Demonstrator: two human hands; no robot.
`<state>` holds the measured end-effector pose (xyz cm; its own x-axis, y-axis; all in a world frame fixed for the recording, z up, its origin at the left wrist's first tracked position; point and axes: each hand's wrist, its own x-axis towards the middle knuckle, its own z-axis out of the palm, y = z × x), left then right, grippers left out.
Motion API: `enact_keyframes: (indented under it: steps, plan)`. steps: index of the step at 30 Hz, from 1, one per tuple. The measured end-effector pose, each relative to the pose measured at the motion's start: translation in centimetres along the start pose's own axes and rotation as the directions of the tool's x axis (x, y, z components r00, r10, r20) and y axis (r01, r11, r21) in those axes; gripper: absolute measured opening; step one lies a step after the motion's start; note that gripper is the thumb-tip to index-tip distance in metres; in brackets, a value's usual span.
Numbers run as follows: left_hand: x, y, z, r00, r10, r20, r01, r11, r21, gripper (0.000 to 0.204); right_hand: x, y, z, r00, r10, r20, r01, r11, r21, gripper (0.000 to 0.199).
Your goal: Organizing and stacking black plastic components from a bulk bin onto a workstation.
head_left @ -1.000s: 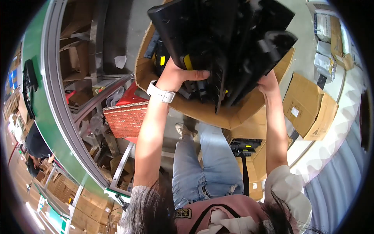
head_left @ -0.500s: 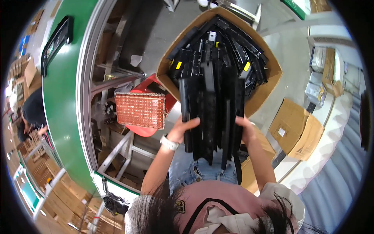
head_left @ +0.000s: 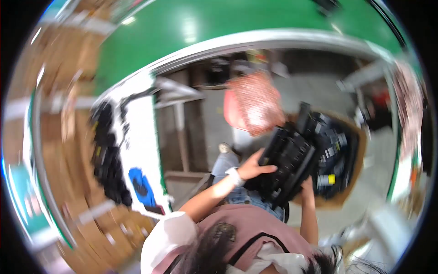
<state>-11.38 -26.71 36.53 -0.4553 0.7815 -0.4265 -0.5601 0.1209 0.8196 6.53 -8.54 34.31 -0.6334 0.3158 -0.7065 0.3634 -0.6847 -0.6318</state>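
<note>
A green conveyor (head_left: 205,27) arcs across the top, a cardboard box (head_left: 353,150) of black parts lies on the floor at right, a red basket (head_left: 251,102) beside it. The stack (head_left: 287,162) of black panels, held above the box's near edge, looks stiff and heavy, best gripped at opposite sides. Left hand (head_left: 253,166) lies spread on its left face; right hand (head_left: 306,187) clasps the underside, both arms stretched forward

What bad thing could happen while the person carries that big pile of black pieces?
The stack of black parts is wide and held only at its sides, by the left hand and the right hand, so a piece might slide out and fall. The view is blurred, which suggests quick movement that could shake the stack loose. The red basket and the cardboard box look close by, so the stack might bump them.
</note>
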Motion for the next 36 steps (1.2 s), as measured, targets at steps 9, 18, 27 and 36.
enact_keyframes:
  steps: [9,18,27,36]
  plan:
    - [-16.1,6.4,-13.6,0.679,0.39,-0.622,-0.502,0.865,-0.006,0.061,7.6,-3.2,27.6,0.638,0.049,0.768,0.246,0.933,-0.264,0.077]
    - [-33.9,13.7,-30.4,0.188,0.266,-0.945,-0.747,0.663,0.038,0.027,1.6,1.7,65.5,0.218,0.421,0.88,0.362,0.803,-0.474,0.059]
    - [-45.2,19.3,-48.2,-0.048,0.02,-0.999,-0.79,0.611,0.05,0.038,4.0,12.7,90.9,0.002,0.704,0.711,0.258,0.686,-0.68,0.026]
    - [-49.3,18.1,-58.5,-0.487,-0.226,-0.843,-0.211,0.968,-0.138,0.093,8.2,20.3,102.3,0.156,0.724,0.672,0.6,0.471,-0.647,0.046]
